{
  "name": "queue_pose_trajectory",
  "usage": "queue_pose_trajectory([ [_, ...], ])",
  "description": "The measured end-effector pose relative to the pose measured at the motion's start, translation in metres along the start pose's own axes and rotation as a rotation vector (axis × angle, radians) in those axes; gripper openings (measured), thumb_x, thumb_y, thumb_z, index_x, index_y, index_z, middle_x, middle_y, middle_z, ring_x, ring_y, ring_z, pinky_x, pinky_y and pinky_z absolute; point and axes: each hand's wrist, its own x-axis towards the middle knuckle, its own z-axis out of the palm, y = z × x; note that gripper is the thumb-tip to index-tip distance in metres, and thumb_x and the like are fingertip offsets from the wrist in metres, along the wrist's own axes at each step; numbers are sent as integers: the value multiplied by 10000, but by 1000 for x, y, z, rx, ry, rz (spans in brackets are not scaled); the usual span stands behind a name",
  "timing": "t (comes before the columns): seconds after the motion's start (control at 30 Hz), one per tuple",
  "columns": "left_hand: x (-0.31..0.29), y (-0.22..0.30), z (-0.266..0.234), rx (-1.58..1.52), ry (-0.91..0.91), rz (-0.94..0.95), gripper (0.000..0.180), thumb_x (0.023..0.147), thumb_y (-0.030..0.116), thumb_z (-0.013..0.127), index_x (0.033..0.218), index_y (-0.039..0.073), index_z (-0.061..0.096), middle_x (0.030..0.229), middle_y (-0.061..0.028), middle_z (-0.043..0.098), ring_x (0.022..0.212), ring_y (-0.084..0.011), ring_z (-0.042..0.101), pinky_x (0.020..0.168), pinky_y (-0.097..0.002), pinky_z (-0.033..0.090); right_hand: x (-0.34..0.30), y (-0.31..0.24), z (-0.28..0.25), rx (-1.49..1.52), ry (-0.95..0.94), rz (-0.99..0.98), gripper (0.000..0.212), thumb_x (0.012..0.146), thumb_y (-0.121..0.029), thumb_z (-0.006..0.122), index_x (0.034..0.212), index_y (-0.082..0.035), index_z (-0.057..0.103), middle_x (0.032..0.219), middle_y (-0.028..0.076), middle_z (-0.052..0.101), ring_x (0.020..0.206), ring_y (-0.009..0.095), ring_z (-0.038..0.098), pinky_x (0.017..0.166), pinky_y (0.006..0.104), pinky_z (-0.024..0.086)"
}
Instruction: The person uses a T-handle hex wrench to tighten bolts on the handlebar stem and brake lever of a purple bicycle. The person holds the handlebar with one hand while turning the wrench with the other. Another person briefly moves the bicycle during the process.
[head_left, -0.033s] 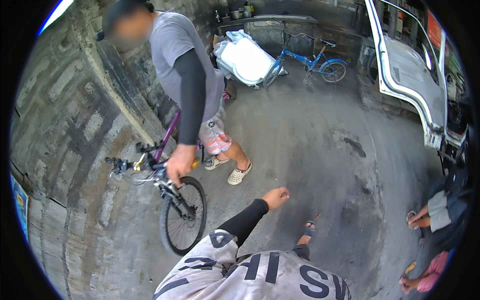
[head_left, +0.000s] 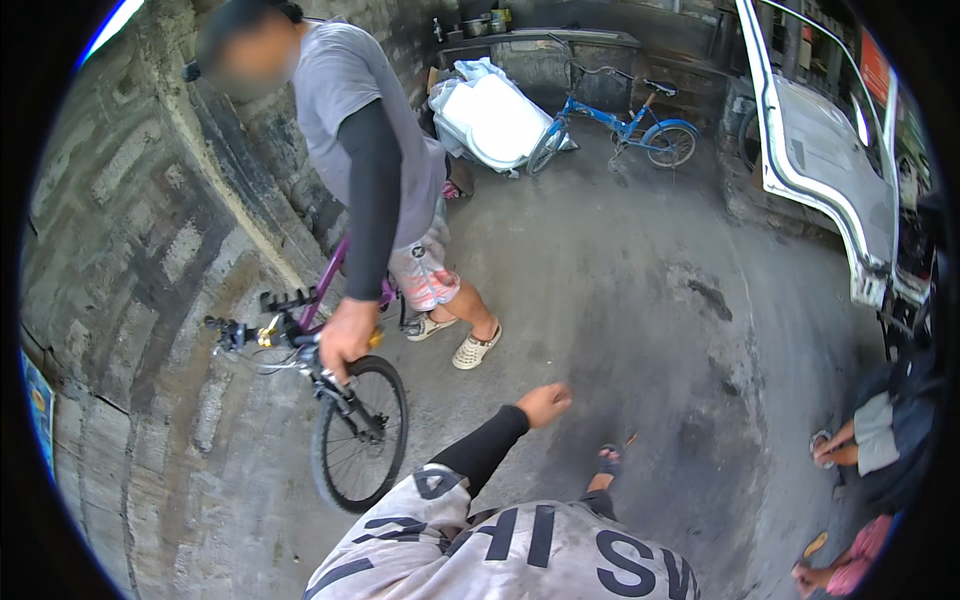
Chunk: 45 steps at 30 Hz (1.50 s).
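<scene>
My left hand (head_left: 545, 405) reaches out in front of me past a black sleeve. Its fingers are curled into a loose fist and nothing shows in them. My right hand is out of sight. Nearest to my left hand is a purple bicycle (head_left: 330, 275), to the left and apart from it. The bicycle's front wheel (head_left: 360, 435) faces me. A person (head_left: 370, 130) in a grey shirt stands beside the bicycle, one hand (head_left: 347, 338) at the handlebar. Below my hand, a sandalled foot (head_left: 609, 460) rests on the floor.
A blue folding bicycle (head_left: 625, 128) stands at the back beside a white, plastic-wrapped bundle (head_left: 490, 120). A white vehicle door (head_left: 830, 140) hangs at the right. Other people's legs (head_left: 845, 450) show at the right rim. A block wall (head_left: 130, 250) runs along the left.
The person's hand and the front of the purple bicycle have shifted slightly left. My left hand sits a little lower and further left, still curled.
</scene>
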Motion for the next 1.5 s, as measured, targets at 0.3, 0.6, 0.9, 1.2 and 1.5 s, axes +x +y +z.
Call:
queue_pose_trajectory([
  [0.3, -78, -179, 27, 284, -452, -813, 409, 799, 435, 624, 1013, 91, 677, 950, -170, 672, 915, -311, 638, 809, -405, 489, 216, -226, 67, -842, -443, -204, 116, 727, -125, 603, 773, -24, 568, 655, 116, 587, 463, 217, 562, 428, 359, 441],
  [0.6, 51, -228, 35, -48, -31, -740, 332, 786, 330, 582, 972, 65, 655, 898, -168, 668, 790, -305, 637, 733, -413, 497, 431, -587, 316, -388, -439, -655, 140, 730, 3, 566, 843, -62, 514, 725, 23, 537, 601, 142, 541, 549, 269, 439],
  [0.9, 413, -195, -251, 344, 328, -349, 309, 864, 324, 530, 852, 29, 622, 686, -116, 622, 610, -219, 606, 574, -364, 472, 455, -726, 465, -403, -457, -679, 271, 689, 147, 468, 884, -41, 458, 872, 82, 512, 636, 157, 539, 532, 304, 526],
  [1.2, 606, -173, -400, -134, 472, -686, 274, 827, 270, 565, 951, 40, 648, 881, -187, 659, 848, -328, 634, 755, -388, 495, 565, -798, 578, -925, -571, -355, 145, 729, 43, 516, 856, -26, 518, 804, 143, 559, 700, 267, 559, 581, 371, 478],
  [1.5, 636, -205, -435, -536, 866, -808, 186, 870, 169, 581, 969, 13, 606, 801, -66, 632, 715, -162, 601, 668, -300, 491, 660, -1088, 895, -1460, -725, -941, 138, 781, -90, 591, 869, 17, 582, 857, 249, 614, 832, 408, 598, 699, 476, 467],
])
